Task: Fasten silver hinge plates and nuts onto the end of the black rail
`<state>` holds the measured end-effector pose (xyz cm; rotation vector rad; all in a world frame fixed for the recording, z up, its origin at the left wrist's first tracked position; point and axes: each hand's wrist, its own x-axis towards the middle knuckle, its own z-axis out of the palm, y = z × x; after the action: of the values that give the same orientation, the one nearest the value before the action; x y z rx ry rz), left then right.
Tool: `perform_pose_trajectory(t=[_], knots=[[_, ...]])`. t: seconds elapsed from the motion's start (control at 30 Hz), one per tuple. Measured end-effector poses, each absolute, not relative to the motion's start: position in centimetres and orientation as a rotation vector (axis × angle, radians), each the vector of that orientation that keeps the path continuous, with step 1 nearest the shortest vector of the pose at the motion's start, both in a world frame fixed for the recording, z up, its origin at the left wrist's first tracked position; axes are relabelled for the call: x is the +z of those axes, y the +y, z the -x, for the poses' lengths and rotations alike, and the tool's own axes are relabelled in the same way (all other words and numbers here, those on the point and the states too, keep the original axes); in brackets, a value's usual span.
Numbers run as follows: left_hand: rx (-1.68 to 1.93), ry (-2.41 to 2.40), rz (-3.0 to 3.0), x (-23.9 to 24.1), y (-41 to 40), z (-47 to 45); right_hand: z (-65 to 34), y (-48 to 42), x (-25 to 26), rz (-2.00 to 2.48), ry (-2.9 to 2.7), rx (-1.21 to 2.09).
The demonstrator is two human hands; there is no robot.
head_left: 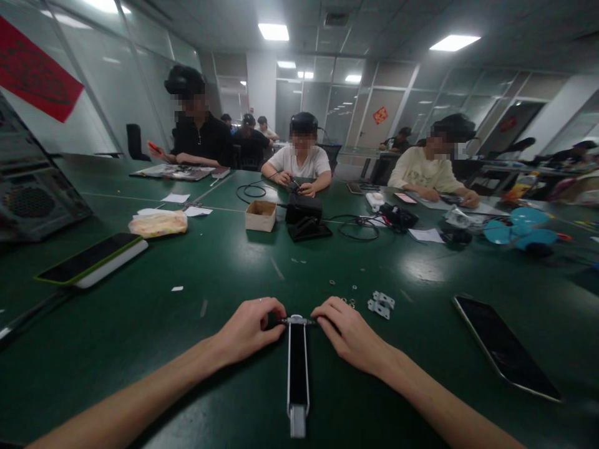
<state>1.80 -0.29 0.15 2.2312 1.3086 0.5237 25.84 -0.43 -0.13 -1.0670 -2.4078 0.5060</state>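
A long, narrow metal frame (298,368) with bright side rails and a dark middle lies lengthwise on the green table in front of me. A short silver crosspiece (297,320) with thin ends sits across its far end. My left hand (248,330) is closed around a small dark piece (272,320) at the crosspiece's left end; its exact kind is not clear. At the right end, the fingers of my right hand (349,333) pinch the crosspiece's tip. Beyond that hand lie silver brackets (381,304) and several small nuts or washers (352,302).
A phone (505,346) lies at right, and a green-edged device (88,259) at left. Farther back are a small open box (261,216), a black stand (306,224), cables and a blue fan blade (519,227). Several people sit across the green table (187,386).
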Motion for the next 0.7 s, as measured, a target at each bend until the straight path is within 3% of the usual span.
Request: perform_pose_trajectory(t=[0.7], knots=[[0.569,1.239,-2.279,0.36,-0.33,-1.62,-25.7,-0.39,-0.83,0.959,-2.305,0.498]])
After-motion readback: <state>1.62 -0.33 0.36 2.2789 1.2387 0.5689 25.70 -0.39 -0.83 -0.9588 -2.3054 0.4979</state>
